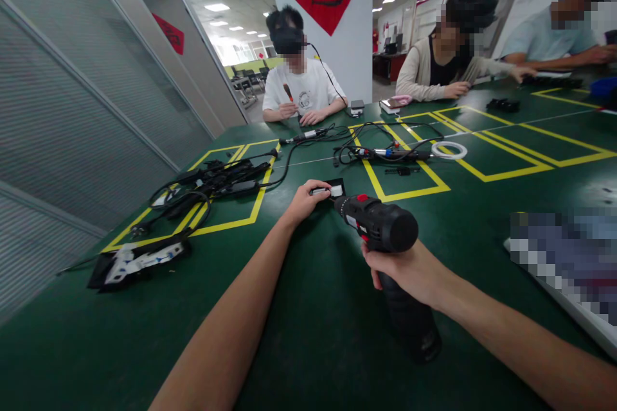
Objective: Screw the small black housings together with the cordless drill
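My right hand [405, 270] is wrapped around the handle of a black cordless drill [373, 218] with red buttons. The drill points away and to the left, its chuck close to my left fingertips. My left hand [308, 200], fingers closed, steadies a small flat black piece with a white block on it [336, 190] against the green table. Part of that piece is hidden under my fingers. Whether the drill's tip touches it, I cannot tell.
Tangled black cables [216, 180] lie at left, near a black-and-white strip-like bundle [139, 260]. Ahead are a pen-shaped tool with cord [385, 153] and a white ring coil [449, 150]. A blurred flat object [563, 263] lies at right. Several people sit across the green table [308, 334].
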Demonstrator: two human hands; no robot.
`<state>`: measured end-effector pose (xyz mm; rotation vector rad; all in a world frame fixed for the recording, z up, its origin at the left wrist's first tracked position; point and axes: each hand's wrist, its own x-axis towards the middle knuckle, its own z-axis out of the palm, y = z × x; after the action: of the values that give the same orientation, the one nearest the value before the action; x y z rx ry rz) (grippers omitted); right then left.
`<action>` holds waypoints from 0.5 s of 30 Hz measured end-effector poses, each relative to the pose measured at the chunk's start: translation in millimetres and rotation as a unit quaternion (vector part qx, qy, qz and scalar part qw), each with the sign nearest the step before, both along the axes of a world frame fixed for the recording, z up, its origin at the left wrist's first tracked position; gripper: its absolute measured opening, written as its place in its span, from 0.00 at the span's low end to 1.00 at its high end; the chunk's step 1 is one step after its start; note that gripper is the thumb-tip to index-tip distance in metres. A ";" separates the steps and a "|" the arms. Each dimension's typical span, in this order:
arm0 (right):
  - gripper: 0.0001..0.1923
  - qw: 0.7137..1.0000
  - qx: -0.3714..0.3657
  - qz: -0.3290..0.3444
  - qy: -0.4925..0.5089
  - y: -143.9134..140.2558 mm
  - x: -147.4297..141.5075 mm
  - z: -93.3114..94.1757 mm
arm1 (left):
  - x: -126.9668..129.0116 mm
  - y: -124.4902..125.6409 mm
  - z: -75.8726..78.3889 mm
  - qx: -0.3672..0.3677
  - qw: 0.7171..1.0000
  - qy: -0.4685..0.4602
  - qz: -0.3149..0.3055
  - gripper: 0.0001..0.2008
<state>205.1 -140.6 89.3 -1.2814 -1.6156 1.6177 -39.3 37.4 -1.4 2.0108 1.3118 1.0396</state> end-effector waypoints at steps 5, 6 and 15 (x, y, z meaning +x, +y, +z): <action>0.02 1.000 0.004 0.006 -0.003 1.6 -0.6 1.8 | 0.5 -1.4 2.0 0.003 1.000 0.005 -0.002 0.15; 0.02 1.000 0.004 0.009 -0.004 1.7 -0.4 1.6 | 0.6 -1.8 2.5 0.003 1.000 0.005 -0.003 0.15; 0.02 1.000 0.001 0.003 0.001 -0.9 0.7 1.1 | 0.4 -1.8 2.8 0.005 1.000 0.004 -0.002 0.14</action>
<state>205.8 -141.6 90.4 -1.2755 -1.6204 1.6197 -38.9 35.6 1.4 2.0258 1.3077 1.0387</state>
